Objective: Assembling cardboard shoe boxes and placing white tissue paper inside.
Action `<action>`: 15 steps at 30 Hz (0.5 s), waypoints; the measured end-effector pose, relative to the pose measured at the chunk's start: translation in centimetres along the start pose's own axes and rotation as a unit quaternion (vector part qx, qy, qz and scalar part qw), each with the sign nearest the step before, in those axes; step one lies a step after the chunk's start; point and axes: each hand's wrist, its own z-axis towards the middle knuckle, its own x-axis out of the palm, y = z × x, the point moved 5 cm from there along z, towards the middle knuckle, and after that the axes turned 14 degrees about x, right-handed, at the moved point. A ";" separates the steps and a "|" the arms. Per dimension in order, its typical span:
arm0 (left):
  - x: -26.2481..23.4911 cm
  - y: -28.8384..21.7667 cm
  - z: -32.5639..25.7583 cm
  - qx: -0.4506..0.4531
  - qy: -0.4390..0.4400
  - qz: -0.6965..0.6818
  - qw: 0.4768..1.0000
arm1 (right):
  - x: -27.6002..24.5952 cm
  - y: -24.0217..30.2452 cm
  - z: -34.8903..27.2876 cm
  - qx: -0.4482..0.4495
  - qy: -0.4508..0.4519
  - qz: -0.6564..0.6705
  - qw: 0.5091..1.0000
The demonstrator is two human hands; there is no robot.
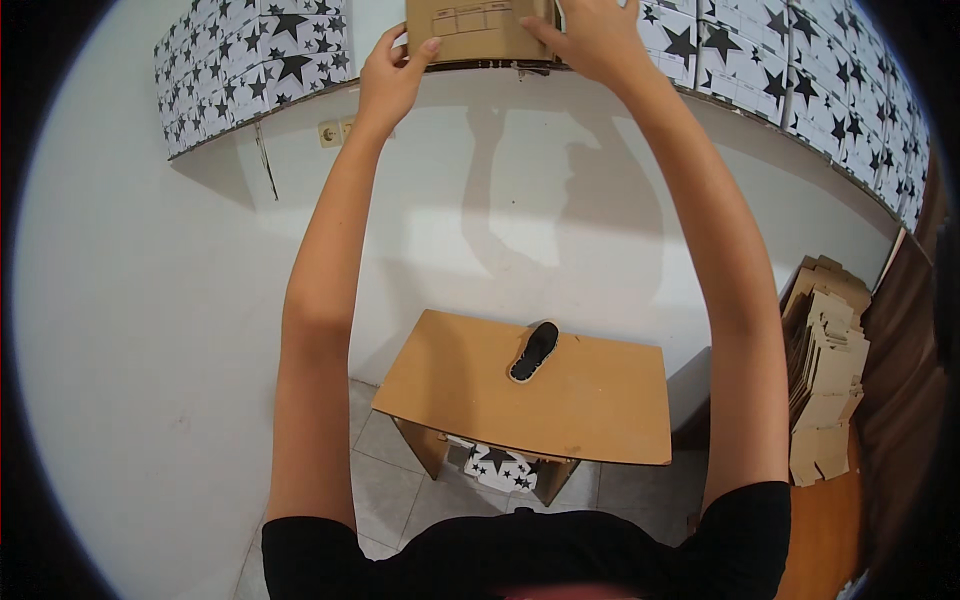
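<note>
Cardboard box (480, 38): I see it up at the shelf edge (490, 66), long axis apparently crosswise, top out of view. Right hand (600, 40): at its right end, thumb on front, closure can't be told. Left hand (393, 80): opposite, equally near, pinching lower left corner.

The carton (478, 38) is brown, boxes (740, 55) black-starred white.

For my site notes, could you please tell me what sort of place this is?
Probably a storage or packing room: star-patterned boxes in rows, a brown box between them, and flattened cardboard.
</note>
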 end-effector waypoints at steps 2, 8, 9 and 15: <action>0.6 1.6 0.9 0.019 0.003 0.041 0.999 | -0.1 -0.1 0.5 0.005 -0.003 -0.060 0.998; 3.7 2.9 2.5 0.020 0.068 0.162 0.984 | 1.4 -3.1 1.9 -0.024 -0.002 -0.168 0.985; 4.2 2.7 2.6 0.020 0.082 0.197 0.977 | 1.7 -3.6 2.0 -0.022 -0.001 -0.171 0.985; 4.6 5.1 3.1 -0.001 0.096 0.137 0.986 | 1.9 -3.6 1.8 -0.030 -0.033 -0.158 0.986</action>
